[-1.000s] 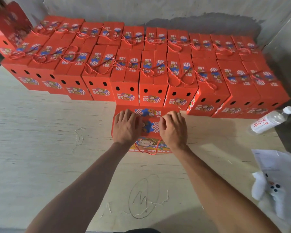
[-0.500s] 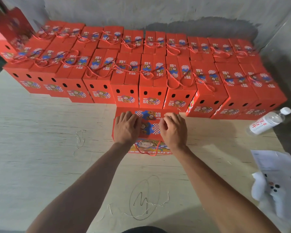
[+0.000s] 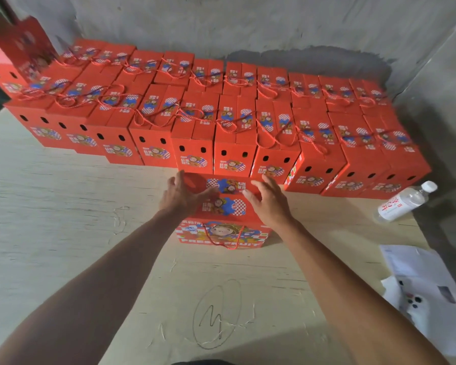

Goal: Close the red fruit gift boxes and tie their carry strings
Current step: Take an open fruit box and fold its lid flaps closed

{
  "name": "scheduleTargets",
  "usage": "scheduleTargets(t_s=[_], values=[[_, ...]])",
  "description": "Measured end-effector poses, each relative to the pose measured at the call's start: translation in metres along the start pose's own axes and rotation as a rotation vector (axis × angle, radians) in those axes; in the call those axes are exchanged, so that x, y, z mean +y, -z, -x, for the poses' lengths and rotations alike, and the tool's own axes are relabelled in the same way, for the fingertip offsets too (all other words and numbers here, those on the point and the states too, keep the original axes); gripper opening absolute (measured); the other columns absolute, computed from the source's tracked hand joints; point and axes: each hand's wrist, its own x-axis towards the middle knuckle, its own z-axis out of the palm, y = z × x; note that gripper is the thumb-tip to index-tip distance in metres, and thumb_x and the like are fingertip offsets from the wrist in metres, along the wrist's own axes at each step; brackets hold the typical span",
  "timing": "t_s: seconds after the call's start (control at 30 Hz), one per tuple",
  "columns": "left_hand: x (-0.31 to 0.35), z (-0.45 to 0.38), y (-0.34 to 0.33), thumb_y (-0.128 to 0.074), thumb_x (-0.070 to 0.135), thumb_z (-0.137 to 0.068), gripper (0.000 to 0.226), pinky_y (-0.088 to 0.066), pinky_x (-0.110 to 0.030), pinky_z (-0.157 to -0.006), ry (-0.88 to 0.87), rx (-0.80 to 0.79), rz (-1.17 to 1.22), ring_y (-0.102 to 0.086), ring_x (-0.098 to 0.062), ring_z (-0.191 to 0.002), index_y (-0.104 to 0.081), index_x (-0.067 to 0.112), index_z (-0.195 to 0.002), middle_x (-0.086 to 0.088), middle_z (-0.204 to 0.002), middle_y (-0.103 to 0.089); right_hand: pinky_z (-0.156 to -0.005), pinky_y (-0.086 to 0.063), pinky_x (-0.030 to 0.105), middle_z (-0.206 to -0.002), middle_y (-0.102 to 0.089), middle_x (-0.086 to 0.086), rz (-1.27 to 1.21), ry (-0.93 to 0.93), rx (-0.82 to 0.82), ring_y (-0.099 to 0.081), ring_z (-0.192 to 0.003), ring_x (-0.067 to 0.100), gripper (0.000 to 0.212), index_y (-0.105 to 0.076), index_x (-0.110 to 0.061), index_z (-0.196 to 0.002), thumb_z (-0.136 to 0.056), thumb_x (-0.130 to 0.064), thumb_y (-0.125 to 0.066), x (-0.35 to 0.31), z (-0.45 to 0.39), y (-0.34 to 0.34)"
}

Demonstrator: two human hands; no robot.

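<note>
One red fruit gift box (image 3: 223,214) stands alone on the pale board in front of me, its top flaps down. A red carry string (image 3: 225,239) hangs loose over its printed front face. My left hand (image 3: 181,197) lies on the left part of the lid with straight fingers spread, thumb reaching toward the middle. My right hand (image 3: 270,200) rests over the lid's right edge, fingers straight and relaxed. Neither hand grips the string.
Two rows of closed red boxes (image 3: 229,133) with tied strings fill the back against the grey wall. An open box (image 3: 19,56) stands far left. A water bottle (image 3: 403,202) lies right, with white papers (image 3: 427,291) near the right edge.
Both hands have spread apart from the middle of the lid toward its left and right sides, and their fingers have straightened. The view has shifted closer to the box.
</note>
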Motion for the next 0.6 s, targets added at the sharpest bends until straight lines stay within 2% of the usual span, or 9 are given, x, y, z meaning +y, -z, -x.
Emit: scheduleTargets(t_s=[0.07,0.2,0.33,0.47,0.53,0.6], values=[[0.002,0.004,-0.004,-0.061,0.095,-0.049,0.126,-0.056,-0.048,-0.093,0.020,0.045,0.106,-0.062,-0.032,-0.117,-0.031,0.026,-0.150,-0.009,-0.134,-0.057,-0.117,-0.031,0.051,-0.166,-0.028,0.005,-0.038,-0.004,-0.022,-0.020,-0.154,0.022,0.057,-0.055,-0.023,-0.144,-0.102,-0.061,-0.044,0.002,-0.001,0.000],[0.004,0.003,-0.005,-0.058,0.093,-0.053,0.117,-0.056,-0.039,-0.086,-0.007,0.095,0.095,-0.066,-0.025,-0.110,-0.040,0.027,-0.147,-0.002,-0.129,-0.065,-0.104,-0.044,0.043,-0.152,-0.043,0.003,0.060,0.033,-0.022,-0.037,-0.142,0.022,0.055,-0.061,-0.025,-0.136,-0.098,-0.063,-0.051,0.008,-0.011,0.008],[0.002,0.005,-0.008,-0.053,0.096,-0.056,0.115,-0.058,-0.045,-0.089,-0.037,0.125,0.047,-0.066,-0.026,-0.112,-0.041,0.027,-0.148,-0.001,-0.131,-0.064,-0.103,-0.043,0.041,-0.149,-0.045,0.006,0.148,0.083,-0.001,-0.038,-0.140,0.026,0.057,-0.059,-0.024,-0.141,-0.099,-0.061,-0.051,0.009,-0.013,0.006],[0.004,0.008,-0.009,-0.053,0.096,-0.058,0.114,-0.058,-0.041,-0.084,-0.033,0.133,0.029,-0.065,-0.025,-0.113,-0.039,0.028,-0.148,0.000,-0.136,-0.058,-0.108,-0.044,0.046,-0.157,-0.039,0.011,0.168,0.092,0.080,-0.033,-0.146,0.030,0.055,-0.054,-0.019,-0.145,-0.103,-0.054,-0.047,0.002,-0.003,-0.008],[0.003,0.012,-0.009,-0.054,0.096,-0.059,0.113,-0.058,-0.042,-0.084,-0.025,0.138,0.039,-0.064,-0.026,-0.113,-0.035,0.028,-0.148,-0.001,-0.139,-0.054,-0.112,-0.040,0.046,-0.164,-0.030,0.012,0.109,0.028,0.102,-0.024,-0.153,0.029,0.060,-0.048,-0.016,-0.149,-0.103,-0.054,-0.045,-0.003,0.004,-0.014],[-0.003,0.015,-0.011,-0.058,0.092,-0.065,0.107,-0.058,-0.047,-0.090,-0.023,0.155,0.100,-0.063,-0.025,-0.114,-0.033,0.028,-0.148,-0.002,-0.138,-0.055,-0.115,-0.038,0.045,-0.169,-0.020,0.011,0.020,-0.104,0.126,-0.018,-0.156,0.027,0.074,-0.038,-0.011,-0.154,-0.100,-0.062,-0.044,-0.008,0.010,-0.017]])
